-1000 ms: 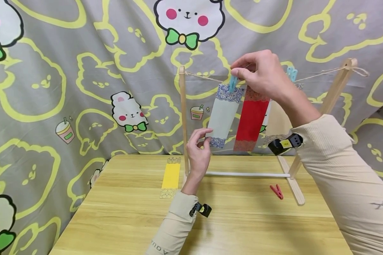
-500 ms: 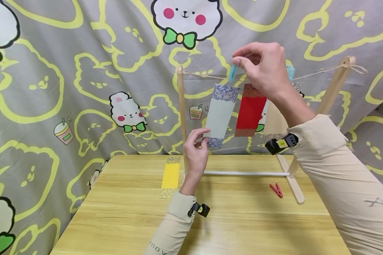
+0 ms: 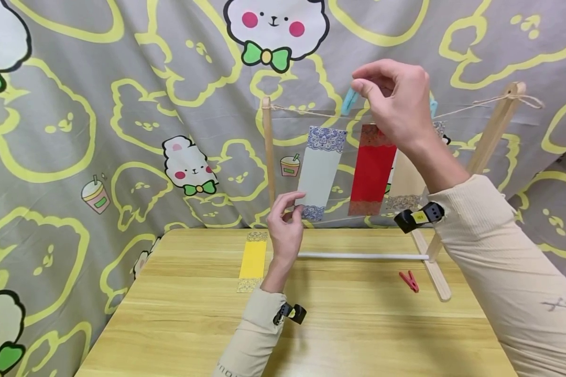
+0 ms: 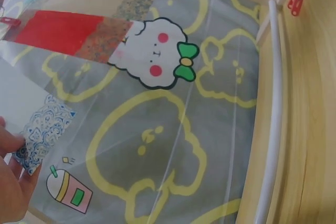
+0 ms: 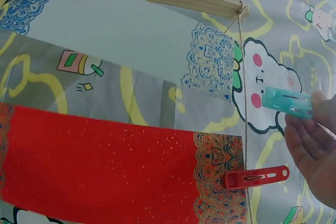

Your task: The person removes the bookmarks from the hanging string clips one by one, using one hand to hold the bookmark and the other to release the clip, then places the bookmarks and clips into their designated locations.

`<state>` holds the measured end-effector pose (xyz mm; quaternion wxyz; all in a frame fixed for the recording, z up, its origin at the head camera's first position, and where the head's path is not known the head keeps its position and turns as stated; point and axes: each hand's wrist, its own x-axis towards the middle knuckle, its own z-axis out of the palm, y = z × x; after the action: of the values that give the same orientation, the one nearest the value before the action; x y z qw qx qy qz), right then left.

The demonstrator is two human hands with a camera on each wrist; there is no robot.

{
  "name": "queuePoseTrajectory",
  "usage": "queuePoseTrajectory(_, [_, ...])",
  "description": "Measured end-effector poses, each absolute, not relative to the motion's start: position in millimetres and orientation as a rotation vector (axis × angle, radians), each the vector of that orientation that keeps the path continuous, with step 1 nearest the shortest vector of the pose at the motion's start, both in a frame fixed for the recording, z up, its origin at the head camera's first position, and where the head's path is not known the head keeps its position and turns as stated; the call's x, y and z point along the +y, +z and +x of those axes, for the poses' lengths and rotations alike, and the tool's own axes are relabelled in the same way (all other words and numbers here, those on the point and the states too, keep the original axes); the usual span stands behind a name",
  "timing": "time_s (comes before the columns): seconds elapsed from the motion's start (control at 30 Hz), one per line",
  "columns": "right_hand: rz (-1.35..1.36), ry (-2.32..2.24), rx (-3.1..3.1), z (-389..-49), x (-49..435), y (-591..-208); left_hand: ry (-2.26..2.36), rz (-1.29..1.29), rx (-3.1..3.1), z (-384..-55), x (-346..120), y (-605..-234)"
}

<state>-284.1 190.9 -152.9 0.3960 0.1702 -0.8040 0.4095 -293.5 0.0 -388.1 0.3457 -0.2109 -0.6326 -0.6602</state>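
My left hand (image 3: 285,230) pinches the lower end of a pale paper strip (image 3: 320,170) with blue lace-like patterned ends. That strip stands up from the fingers, its upper end just below the string (image 5: 243,77) and free of any clip. Above and to the right, my right hand (image 3: 401,99) pinches a light blue clothespin (image 5: 287,102) between thumb and fingers, apart from both strip and string. Beside them a red strip (image 3: 372,170) hangs from the string by a red clothespin (image 5: 256,177). A beige strip (image 3: 407,175) hangs farther right, partly behind my right forearm.
The string runs between two wooden posts (image 3: 268,152) joined low down by a white rod (image 3: 358,256). On the table (image 3: 193,324) lie a yellow strip (image 3: 252,260) at left and a red clothespin (image 3: 409,281) near the right foot. A patterned curtain (image 3: 137,131) hangs behind.
The blue clothespin has come off the pale strip's top and moved up and slightly right with my right hand. My left hand has shifted the strip a little left. The red strip has swung.
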Motion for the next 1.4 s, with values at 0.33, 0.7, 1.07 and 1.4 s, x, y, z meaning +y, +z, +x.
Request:
queuePoseTrajectory(0.33, [0.457,1.073,-2.056,-273.5,195.7,-159.2,-1.712,-0.547,-1.623,-282.6,-4.4,-385.0])
queuePoseTrajectory(0.7, [0.549,1.111,-1.989,-264.0,198.5,-174.3,-1.699,-0.553,-1.626,-278.0,-19.2,-391.4])
queuePoseTrajectory(1.07, [0.618,1.239,-1.883,-252.9,201.2,-187.0,-1.701,-0.539,-1.636,-267.9,-26.1,-389.6])
queuePoseTrajectory(1.4, [0.633,1.265,-1.843,-246.6,202.8,-200.2,-1.681,-0.525,-1.64,-261.0,-33.5,-388.5])
